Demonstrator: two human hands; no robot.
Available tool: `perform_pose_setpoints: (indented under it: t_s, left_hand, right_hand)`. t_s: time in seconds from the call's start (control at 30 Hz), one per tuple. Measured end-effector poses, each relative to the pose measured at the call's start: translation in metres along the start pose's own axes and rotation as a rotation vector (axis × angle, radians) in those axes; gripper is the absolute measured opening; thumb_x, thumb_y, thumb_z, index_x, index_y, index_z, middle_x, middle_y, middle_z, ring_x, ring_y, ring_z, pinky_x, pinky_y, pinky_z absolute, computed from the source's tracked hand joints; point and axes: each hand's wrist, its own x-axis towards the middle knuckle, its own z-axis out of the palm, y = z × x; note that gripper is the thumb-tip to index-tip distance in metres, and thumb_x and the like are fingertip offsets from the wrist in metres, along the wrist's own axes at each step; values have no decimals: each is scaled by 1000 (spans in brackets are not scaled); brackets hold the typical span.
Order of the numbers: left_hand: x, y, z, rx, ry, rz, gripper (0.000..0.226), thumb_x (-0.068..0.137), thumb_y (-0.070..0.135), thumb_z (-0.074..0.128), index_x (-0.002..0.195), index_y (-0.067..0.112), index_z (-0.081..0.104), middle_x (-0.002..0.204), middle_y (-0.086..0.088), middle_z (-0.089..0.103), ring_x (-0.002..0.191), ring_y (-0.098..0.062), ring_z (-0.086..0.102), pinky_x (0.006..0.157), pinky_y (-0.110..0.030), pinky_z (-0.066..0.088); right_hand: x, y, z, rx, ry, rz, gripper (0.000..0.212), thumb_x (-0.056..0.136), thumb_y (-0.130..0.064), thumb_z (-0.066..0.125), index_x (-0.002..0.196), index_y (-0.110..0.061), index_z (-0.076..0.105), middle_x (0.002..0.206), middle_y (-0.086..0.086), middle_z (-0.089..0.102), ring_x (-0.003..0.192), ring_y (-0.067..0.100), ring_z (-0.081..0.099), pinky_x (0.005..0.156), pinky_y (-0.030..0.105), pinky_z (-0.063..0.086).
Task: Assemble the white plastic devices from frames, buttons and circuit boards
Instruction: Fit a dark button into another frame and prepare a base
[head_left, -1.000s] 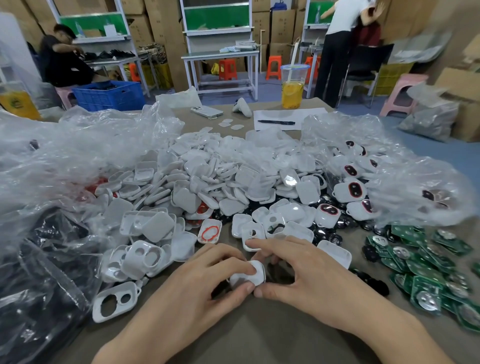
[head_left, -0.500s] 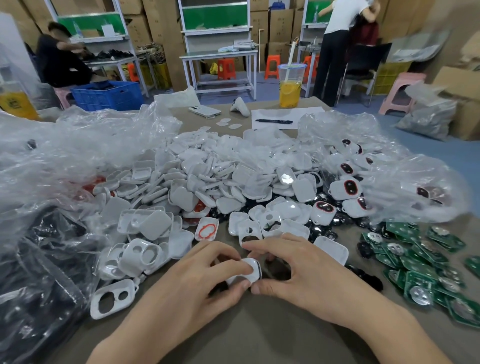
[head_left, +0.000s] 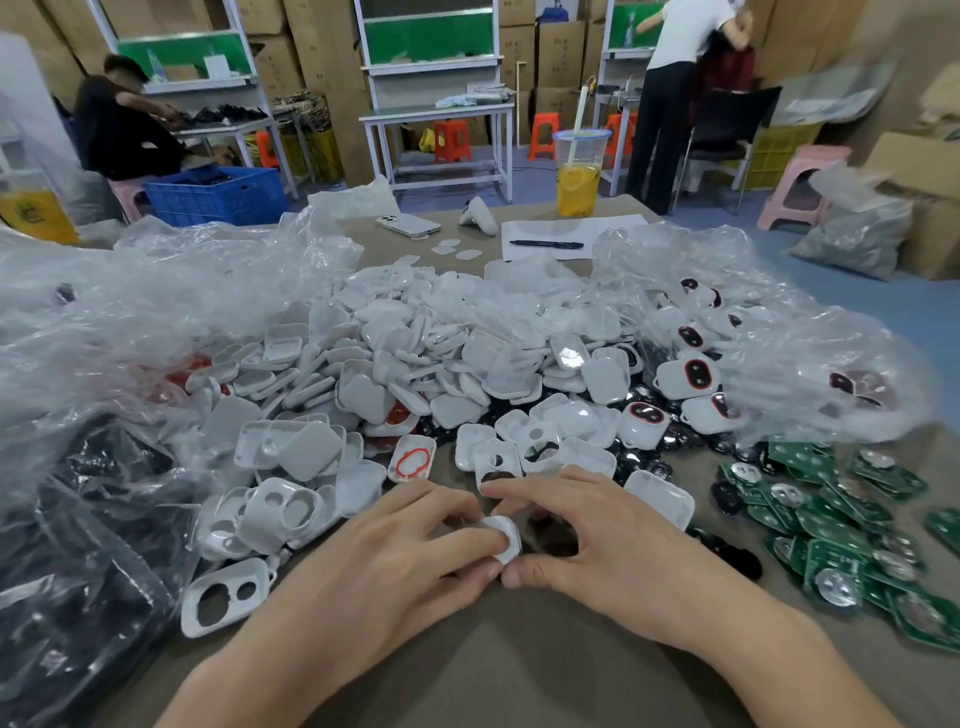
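Brown tabletop (head_left: 493, 654), just before the white heap (head_left: 415, 332): left hand (head_left: 384, 561) and right hand (head_left: 613, 551) both pinch one white shell (head_left: 505, 535), now tipped more on edge; likely still seating its insides.

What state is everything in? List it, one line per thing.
white shell, pinched between both hands
left hand, fingers curled on the shell
right hand, fingers curled on the shell
two-hole frame, lying flat, holes empty
circuit boards, loose heap
drink cup, upright, lidded
pen, lying on paper
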Motion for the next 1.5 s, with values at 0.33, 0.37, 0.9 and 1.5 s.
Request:
perform_pose_setpoints:
  t_s: [0.33,0.37,0.9,1.5]
  left_hand:
    - [0,-4,-5,29,-31,66,15,103,36,54,113,32,64,110,3,62,93,-11,54,70,-29,54]
    - [0,-5,-5,31,-36,71,15,104,36,53,114,32,64,110,3,61,93,-11,53,70,-29,54]
    - [11,-8,-9,19,-135,134,22,106,34,50,109,25,69,111,2,61,97,-13,57,84,-22,48]
    - [2,6,-8,-95,-111,-76,30,104,48,44,109,35,70,107,13,58,102,-7,55,83,-23,47]
  right_hand:
    - [-1,-2,-1,-16,9,-9,67,82,-54,72,139,-56,35,115,-61,33,117,-28,28,93,-8,15]
    - [-1,-2,-1,-14,9,-8,68,83,-54,72,140,-55,35,115,-61,33,117,-27,28,93,-7,15]
    - [2,1,3,-5,30,-6,70,83,-50,73,139,-55,31,109,-54,45,120,-23,27,99,-1,17]
    - [4,-2,0,-3,19,-26,55,88,-45,67,140,-41,51,101,-41,50,110,-21,37,98,4,26]
